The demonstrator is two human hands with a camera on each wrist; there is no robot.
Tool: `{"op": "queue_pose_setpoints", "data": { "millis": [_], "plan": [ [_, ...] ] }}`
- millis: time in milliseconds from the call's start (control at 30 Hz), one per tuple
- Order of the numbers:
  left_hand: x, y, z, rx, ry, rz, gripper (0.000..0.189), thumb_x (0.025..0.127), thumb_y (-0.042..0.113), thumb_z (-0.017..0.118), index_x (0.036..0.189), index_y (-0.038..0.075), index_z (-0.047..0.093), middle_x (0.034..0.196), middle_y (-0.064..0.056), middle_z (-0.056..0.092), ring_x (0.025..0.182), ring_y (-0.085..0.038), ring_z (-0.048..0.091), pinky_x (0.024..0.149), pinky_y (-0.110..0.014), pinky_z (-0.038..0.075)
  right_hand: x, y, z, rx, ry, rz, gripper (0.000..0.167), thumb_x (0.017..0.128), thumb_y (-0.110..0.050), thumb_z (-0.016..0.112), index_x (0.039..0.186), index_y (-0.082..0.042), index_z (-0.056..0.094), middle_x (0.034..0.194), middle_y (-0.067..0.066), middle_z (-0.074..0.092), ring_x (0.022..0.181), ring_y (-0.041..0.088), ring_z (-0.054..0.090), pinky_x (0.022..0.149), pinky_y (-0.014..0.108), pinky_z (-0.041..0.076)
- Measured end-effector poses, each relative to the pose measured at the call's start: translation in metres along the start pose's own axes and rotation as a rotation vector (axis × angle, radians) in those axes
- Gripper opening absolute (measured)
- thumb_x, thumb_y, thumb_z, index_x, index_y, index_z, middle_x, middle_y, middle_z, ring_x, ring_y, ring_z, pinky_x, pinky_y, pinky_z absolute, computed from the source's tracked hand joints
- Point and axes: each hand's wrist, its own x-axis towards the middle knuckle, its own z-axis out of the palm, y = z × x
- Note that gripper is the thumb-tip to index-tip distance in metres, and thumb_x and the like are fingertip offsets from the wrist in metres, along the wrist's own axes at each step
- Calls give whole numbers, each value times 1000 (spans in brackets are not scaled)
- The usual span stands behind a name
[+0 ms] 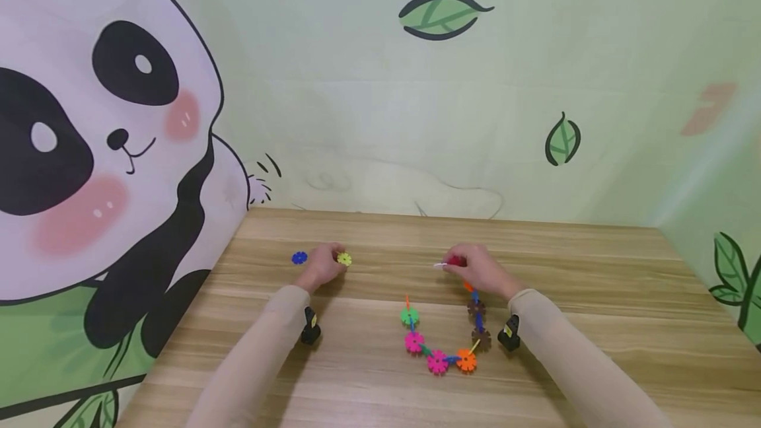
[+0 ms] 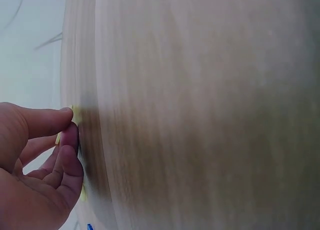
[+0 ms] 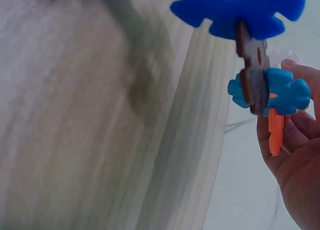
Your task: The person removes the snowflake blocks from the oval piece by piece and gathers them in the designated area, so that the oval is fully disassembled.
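Observation:
At the back left of the table, my left hand (image 1: pixel 324 263) pinches a yellow snowflake disc (image 1: pixel 344 259) between thumb and fingers. In the left wrist view, a thin yellow edge (image 2: pixel 76 113) shows at the fingertips. My right hand (image 1: pixel 480 269) holds the upper end of a chain of slotted snowflake discs, gripping near a red disc (image 1: pixel 456 261). A white disc (image 1: pixel 440 265) sticks out leftward from those fingers. In the right wrist view, a blue disc (image 3: pixel 235 12), a brown disc (image 3: pixel 254 75), a light blue disc (image 3: pixel 289 91) and an orange disc (image 3: pixel 275 132) interlock below the hand.
The chain curves in a U across the table, through an orange disc (image 1: pixel 466 360) and a pink disc (image 1: pixel 438 362) to a green disc (image 1: pixel 409 316). A loose blue disc (image 1: pixel 300 257) lies left of my left hand. Behind the wooden table (image 1: pixel 368 322) stands a printed backdrop (image 1: pixel 357 84).

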Motion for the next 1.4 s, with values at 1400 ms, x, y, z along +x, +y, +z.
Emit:
{"op": "queue_pose_setpoints", "data": {
  "millis": [1400],
  "plan": [
    [-8,80,41,-210,-100,144,19,88,8,65,105,1,64,101,-8,64,86,-19,61,71,-29,51,0,-5,0,45,1,54,7,90,-9,63,95,-4,65,83,9,64,67,14,51,59,28,46]
  ]
}}
